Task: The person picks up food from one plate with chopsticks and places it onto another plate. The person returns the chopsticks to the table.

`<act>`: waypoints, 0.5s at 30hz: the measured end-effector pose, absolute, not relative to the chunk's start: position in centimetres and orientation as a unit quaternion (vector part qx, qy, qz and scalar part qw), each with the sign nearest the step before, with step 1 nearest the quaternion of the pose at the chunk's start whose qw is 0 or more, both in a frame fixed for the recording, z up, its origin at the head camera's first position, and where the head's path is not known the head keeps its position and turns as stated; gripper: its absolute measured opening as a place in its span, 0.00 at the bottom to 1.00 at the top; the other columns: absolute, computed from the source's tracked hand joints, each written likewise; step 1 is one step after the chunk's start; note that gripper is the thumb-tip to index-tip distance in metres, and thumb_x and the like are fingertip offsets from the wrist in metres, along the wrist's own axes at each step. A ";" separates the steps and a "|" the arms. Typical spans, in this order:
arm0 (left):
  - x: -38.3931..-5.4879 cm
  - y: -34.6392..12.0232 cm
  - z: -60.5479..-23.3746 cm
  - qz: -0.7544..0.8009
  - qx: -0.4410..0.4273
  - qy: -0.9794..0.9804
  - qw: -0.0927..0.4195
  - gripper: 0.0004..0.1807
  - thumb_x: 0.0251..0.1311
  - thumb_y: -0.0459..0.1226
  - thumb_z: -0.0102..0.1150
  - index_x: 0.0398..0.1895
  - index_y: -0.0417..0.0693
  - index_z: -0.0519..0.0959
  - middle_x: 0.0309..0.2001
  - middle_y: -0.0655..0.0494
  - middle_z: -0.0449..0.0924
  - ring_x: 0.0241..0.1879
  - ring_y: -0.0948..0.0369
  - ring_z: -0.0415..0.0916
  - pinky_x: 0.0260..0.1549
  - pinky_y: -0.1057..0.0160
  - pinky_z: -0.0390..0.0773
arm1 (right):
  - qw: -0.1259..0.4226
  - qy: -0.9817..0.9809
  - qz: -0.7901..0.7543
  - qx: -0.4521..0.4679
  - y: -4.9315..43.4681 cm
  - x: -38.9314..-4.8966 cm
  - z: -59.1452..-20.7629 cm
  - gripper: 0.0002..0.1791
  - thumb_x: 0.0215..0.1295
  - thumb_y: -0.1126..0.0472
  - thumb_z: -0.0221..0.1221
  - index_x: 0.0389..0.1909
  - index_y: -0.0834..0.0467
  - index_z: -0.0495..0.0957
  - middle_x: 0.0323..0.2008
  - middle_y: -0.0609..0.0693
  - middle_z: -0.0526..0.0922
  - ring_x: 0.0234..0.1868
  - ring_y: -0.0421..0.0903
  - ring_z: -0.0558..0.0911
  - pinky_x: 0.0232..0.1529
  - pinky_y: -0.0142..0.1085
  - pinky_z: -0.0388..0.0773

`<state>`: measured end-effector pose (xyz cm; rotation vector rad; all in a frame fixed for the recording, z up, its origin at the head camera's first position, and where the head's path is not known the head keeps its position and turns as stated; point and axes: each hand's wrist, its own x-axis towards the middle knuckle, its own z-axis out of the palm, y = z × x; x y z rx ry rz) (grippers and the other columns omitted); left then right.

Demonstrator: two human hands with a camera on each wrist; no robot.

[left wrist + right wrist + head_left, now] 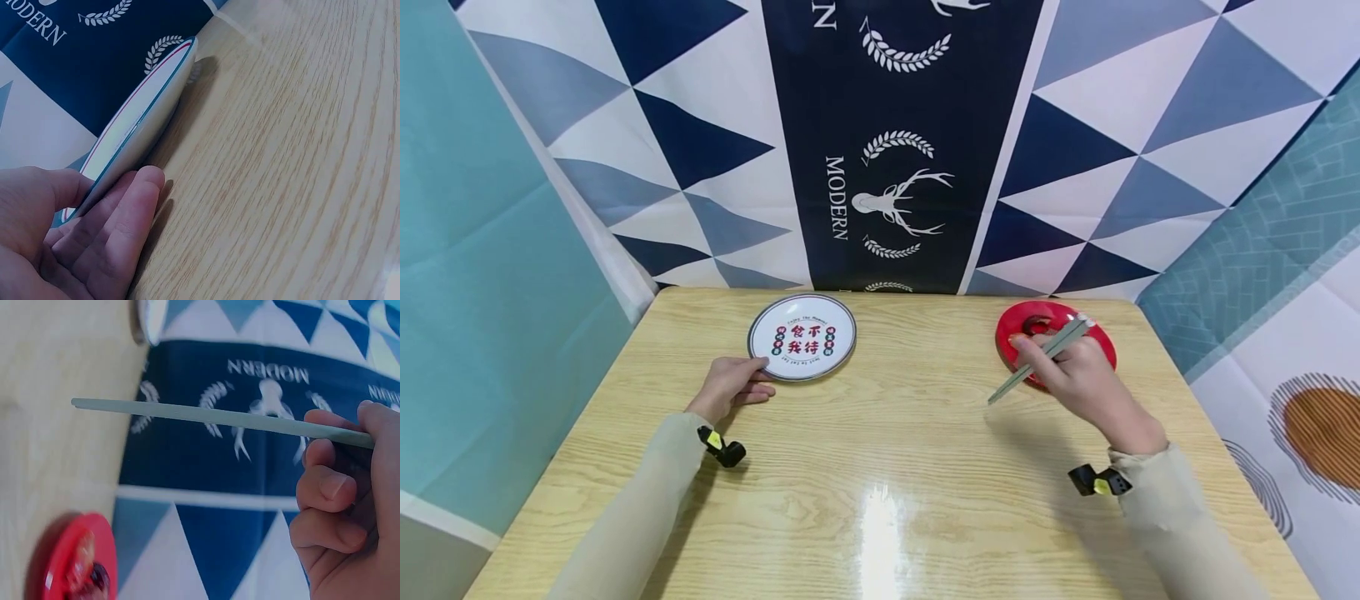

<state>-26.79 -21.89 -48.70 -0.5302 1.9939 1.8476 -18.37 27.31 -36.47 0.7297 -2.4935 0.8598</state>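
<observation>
A white plate (841, 329) with a dark rim and printed red characters sits at the back left of the table. My left hand (733, 387) pinches its near edge, thumb over the rim and fingers underneath; in the left wrist view the plate (144, 115) shows edge-on. Pale green chopsticks (187, 413) are gripped in my right hand (1086, 383), tips pointing left, close together. Beneath that hand in the head view is a red plate (1009, 318), partly covered by it. Reddish and dark food pieces (84, 565) lie on the red plate.
The wood-grain table (880, 450) ends at a patterned cloth (898, 208) with a deer print behind. A teal panel (490, 250) stands along the left side, and another patterned sheet (1285, 333) along the right.
</observation>
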 end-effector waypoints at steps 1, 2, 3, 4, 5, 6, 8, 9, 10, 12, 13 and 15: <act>-26.8 -21.9 -48.7 0.655 -0.188 0.708 0.185 0.25 0.77 0.44 0.54 0.62 0.31 0.74 0.30 0.53 0.87 0.26 0.63 0.88 0.34 0.66 0.89 | 0.207 -0.892 0.314 0.250 27.7 -18.4 -36.3 0.19 0.71 0.65 0.63 0.19 0.50 0.75 0.13 0.36 0.62 0.14 0.33 0.59 0.16 0.28 0.58; -26.8 -21.9 -48.7 0.655 -0.187 0.708 0.185 0.25 0.77 0.44 0.55 0.63 0.31 0.74 0.30 0.53 0.87 0.27 0.63 0.88 0.35 0.66 0.89 | 0.214 -0.892 0.318 0.238 28.1 -18.4 -36.1 0.19 0.72 0.65 0.63 0.19 0.50 0.75 0.13 0.36 0.60 0.13 0.33 0.58 0.14 0.29 0.56; -26.8 -21.9 -48.7 0.654 -0.186 0.709 0.185 0.25 0.77 0.44 0.55 0.63 0.31 0.73 0.30 0.54 0.87 0.27 0.63 0.88 0.35 0.66 0.89 | 0.220 -0.891 0.324 0.228 28.5 -18.4 -35.9 0.17 0.72 0.65 0.62 0.21 0.52 0.78 0.13 0.36 0.61 0.13 0.33 0.57 0.14 0.29 0.55; -26.8 -21.9 -48.7 0.654 -0.186 0.710 0.185 0.25 0.77 0.44 0.55 0.63 0.31 0.73 0.31 0.54 0.87 0.27 0.63 0.88 0.35 0.66 0.89 | 0.226 -0.890 0.332 0.216 29.0 -18.4 -35.7 0.15 0.73 0.65 0.62 0.23 0.54 0.80 0.14 0.35 0.65 0.13 0.33 0.60 0.13 0.30 0.55; -26.8 -21.9 -48.8 0.653 -0.187 0.710 0.184 0.25 0.77 0.44 0.55 0.63 0.31 0.73 0.31 0.54 0.87 0.27 0.63 0.88 0.35 0.66 0.89 | 0.235 -0.888 0.337 0.208 29.4 -18.5 -35.5 0.15 0.73 0.66 0.61 0.23 0.56 0.82 0.14 0.35 0.67 0.13 0.33 0.60 0.13 0.30 0.53; -26.8 -21.9 -48.8 0.653 -0.189 0.710 0.183 0.25 0.76 0.44 0.55 0.63 0.31 0.74 0.31 0.54 0.87 0.27 0.63 0.88 0.35 0.66 0.89 | 0.242 -0.887 0.341 0.197 29.8 -18.5 -35.3 0.15 0.73 0.66 0.61 0.24 0.57 0.83 0.15 0.36 0.69 0.12 0.33 0.60 0.11 0.29 0.52; -26.8 -21.8 -48.8 0.653 -0.190 0.710 0.183 0.25 0.76 0.44 0.56 0.63 0.32 0.74 0.31 0.54 0.87 0.28 0.63 0.88 0.35 0.66 0.89 | 0.260 -0.886 0.341 0.174 30.6 -18.4 -35.0 0.14 0.74 0.64 0.60 0.26 0.57 0.85 0.13 0.36 0.71 0.10 0.33 0.59 0.09 0.29 0.50; -26.8 -21.8 -48.8 0.653 -0.192 0.710 0.182 0.24 0.76 0.44 0.56 0.62 0.32 0.74 0.31 0.54 0.87 0.28 0.63 0.88 0.35 0.66 0.89 | 0.269 -0.886 0.342 0.161 31.0 -18.4 -34.9 0.14 0.75 0.63 0.60 0.26 0.57 0.85 0.13 0.37 0.71 0.09 0.33 0.59 0.09 0.29 0.50; -26.8 -21.8 -48.8 0.654 -0.189 0.710 0.182 0.25 0.76 0.44 0.56 0.63 0.31 0.74 0.32 0.53 0.87 0.28 0.63 0.88 0.35 0.65 0.89 | 0.278 -0.886 0.340 0.147 31.3 -18.4 -34.8 0.15 0.75 0.62 0.60 0.25 0.57 0.84 0.12 0.37 0.71 0.08 0.34 0.59 0.09 0.30 0.50; -26.8 -21.7 -48.9 0.653 -0.190 0.710 0.181 0.24 0.76 0.44 0.55 0.62 0.32 0.74 0.32 0.53 0.86 0.27 0.63 0.88 0.35 0.65 0.89 | 0.291 -0.886 0.340 0.121 32.0 -18.4 -34.7 0.16 0.75 0.59 0.60 0.25 0.56 0.83 0.10 0.39 0.67 0.08 0.35 0.56 0.09 0.31 0.49; -26.8 -21.7 -48.9 0.653 -0.190 0.711 0.181 0.24 0.76 0.44 0.55 0.62 0.32 0.74 0.32 0.53 0.86 0.27 0.63 0.88 0.34 0.65 0.89 | 0.295 -0.885 0.342 0.108 32.3 -18.3 -34.7 0.16 0.76 0.58 0.59 0.25 0.56 0.83 0.10 0.39 0.67 0.08 0.35 0.57 0.09 0.32 0.50; -26.8 -21.7 -48.9 0.652 -0.191 0.712 0.180 0.24 0.76 0.44 0.55 0.62 0.32 0.74 0.32 0.53 0.86 0.27 0.63 0.87 0.34 0.65 0.89 | 0.298 -0.881 0.357 0.087 32.8 -18.3 -34.7 0.17 0.76 0.57 0.58 0.25 0.57 0.83 0.11 0.39 0.67 0.09 0.35 0.59 0.10 0.33 0.52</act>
